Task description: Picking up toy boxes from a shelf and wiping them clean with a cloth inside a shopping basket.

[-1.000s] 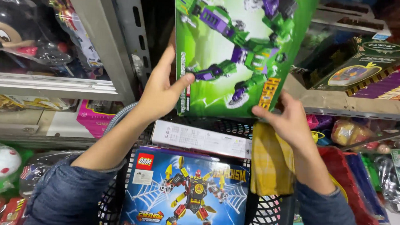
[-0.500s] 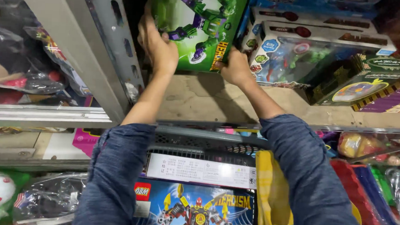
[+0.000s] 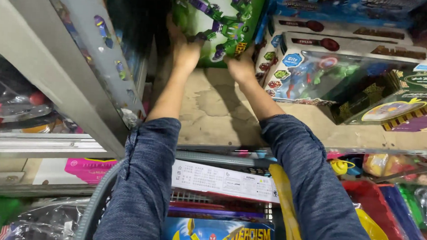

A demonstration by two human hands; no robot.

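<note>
Both hands gripped the green toy box [image 3: 213,22], which now stood upright at the back of the shelf [image 3: 233,116], its lower edge just above or on the worn brown board; contact could not be made out. A second before, the same box had been held low over the basket, close to the camera; half a second before, it was already raised toward the shelf, and by this moment it had gone deeper in, with both arms stretched out further. The left hand [image 3: 183,48] clasped the box's lower left corner, fingers wrapped up its side, while the right hand [image 3: 240,65] pressed on the lower right corner from below. That shift suggested the box was being set into place among the stock rather than taken out, with the release not yet made.

Just right of the box sat a stack of windowed toy boxes [image 3: 333,63], and beyond them a dark green and gold box [image 3: 399,103]. Below the arms, the grey mesh basket [image 3: 97,201] held a long white carton [image 3: 225,181] and a blue building-set box [image 3: 217,234]. A grey metal upright [image 3: 55,77] framed the shelf on the left.
</note>
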